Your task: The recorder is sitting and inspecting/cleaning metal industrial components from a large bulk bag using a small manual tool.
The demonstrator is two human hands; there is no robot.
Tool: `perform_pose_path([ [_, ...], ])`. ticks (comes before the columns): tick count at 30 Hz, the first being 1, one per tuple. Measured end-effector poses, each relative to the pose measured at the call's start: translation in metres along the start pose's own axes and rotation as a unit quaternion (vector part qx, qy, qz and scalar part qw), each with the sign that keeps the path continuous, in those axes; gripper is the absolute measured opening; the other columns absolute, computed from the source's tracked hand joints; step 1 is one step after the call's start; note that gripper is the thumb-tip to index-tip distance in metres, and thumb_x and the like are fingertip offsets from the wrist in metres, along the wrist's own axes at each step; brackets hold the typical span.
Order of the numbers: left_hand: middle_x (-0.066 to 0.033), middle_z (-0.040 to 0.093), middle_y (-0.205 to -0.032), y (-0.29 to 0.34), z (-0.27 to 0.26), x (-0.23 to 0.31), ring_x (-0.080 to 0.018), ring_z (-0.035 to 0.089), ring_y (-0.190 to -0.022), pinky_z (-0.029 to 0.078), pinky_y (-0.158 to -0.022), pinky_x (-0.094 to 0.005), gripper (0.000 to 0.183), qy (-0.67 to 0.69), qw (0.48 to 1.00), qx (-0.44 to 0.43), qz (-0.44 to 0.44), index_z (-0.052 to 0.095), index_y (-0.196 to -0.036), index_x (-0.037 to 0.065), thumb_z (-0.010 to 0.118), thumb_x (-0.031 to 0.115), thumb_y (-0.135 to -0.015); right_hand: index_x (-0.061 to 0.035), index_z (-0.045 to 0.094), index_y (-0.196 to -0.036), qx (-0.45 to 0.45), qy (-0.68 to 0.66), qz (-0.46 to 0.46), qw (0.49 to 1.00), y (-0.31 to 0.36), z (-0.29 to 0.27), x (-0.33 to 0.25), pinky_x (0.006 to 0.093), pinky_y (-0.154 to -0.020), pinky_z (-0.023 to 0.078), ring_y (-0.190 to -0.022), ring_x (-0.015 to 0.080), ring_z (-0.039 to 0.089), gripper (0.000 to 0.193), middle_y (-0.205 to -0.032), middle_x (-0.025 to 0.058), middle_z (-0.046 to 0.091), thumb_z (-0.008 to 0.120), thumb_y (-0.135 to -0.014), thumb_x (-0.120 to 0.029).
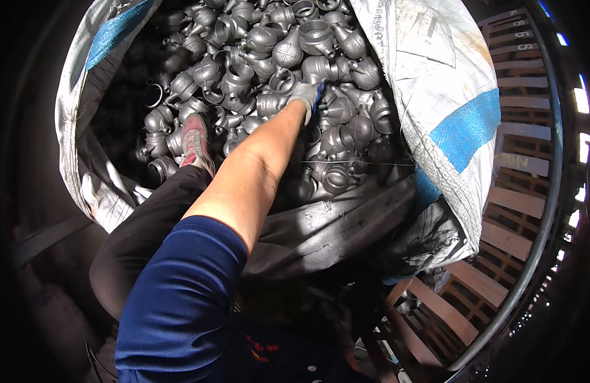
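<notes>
My left hand (306, 102), in a pale grey glove with blue on the palm side, reaches down into a pile of grey metal castings (287, 51). The castings have rounded bodies, wide ring-shaped openings and narrow stubs. The glove touches castings around it, but its fingertips are hidden among them, so I cannot tell whether it grips one. They lie loose in a large white woven bulk bag (429, 38) with blue bands. Low in the picture, a dim shape in deep shadow may be my right hand (341, 316); its fingers cannot be made out.
A foot in a red and grey shoe (195, 142) rests on the castings left of my arm, below a dark trouser leg (148, 223). A folded bag edge (333, 223) crosses the near side. Slatted racking (521, 166) with a curved-looking rail stands at the right.
</notes>
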State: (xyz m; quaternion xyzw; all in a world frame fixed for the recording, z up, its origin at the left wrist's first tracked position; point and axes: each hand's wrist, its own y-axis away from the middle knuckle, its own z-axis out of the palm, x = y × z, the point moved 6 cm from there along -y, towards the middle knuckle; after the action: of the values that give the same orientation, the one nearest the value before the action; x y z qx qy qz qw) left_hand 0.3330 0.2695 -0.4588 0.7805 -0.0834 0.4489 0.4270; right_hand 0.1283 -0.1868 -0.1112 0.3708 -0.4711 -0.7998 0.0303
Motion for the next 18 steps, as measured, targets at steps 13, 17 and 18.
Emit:
perform_pose_path([
  [13, -0.0038, 0.062, -0.073, 0.348, -0.042, 0.088, -0.0118, 0.06, -0.058, 0.052, -0.053, -0.0252, 0.027, 0.252, 0.89, -0.344, -0.162, 0.058, -0.103, 0.007, 0.053, 0.03, -0.09, 0.0087, 0.048, -0.117, -0.055, -0.148, -0.167, 0.973, 0.009, 0.003, -0.01, 0.0161, -0.039, 0.032, -0.045, 0.0034, 0.042, 0.036, -0.083, 0.0114, 0.061, 0.047, -0.089, -0.013],
  [17, -0.0023, 0.063, -0.088, 0.431, -0.056, 0.106, -0.0116, 0.062, -0.072, 0.052, -0.057, -0.0239, 0.035, 0.187, 0.887, -0.382, -0.179, 0.054, -0.113, 0.007, 0.057, 0.03, -0.087, 0.0078, 0.05, -0.116, 0.036, -0.111, -0.218, 0.969, 0.013, 0.002, -0.015, 0.015, -0.041, 0.034, -0.048, 0.0016, 0.043, 0.035, -0.095, 0.0108, 0.062, 0.056, -0.085, -0.007],
  [18, -0.002, 0.063, -0.089, 0.464, -0.053, 0.125, -0.0114, 0.061, -0.071, 0.052, -0.058, -0.0237, 0.035, 0.24, 0.854, -0.43, -0.168, 0.054, -0.113, 0.007, 0.058, 0.029, -0.087, 0.0066, 0.051, -0.116, 0.065, -0.124, -0.34, 0.93, 0.012, 0.005, -0.026, 0.0163, -0.056, 0.044, -0.064, 0.0048, 0.054, 0.036, -0.104, 0.0102, 0.06, 0.059, -0.082, -0.003],
])
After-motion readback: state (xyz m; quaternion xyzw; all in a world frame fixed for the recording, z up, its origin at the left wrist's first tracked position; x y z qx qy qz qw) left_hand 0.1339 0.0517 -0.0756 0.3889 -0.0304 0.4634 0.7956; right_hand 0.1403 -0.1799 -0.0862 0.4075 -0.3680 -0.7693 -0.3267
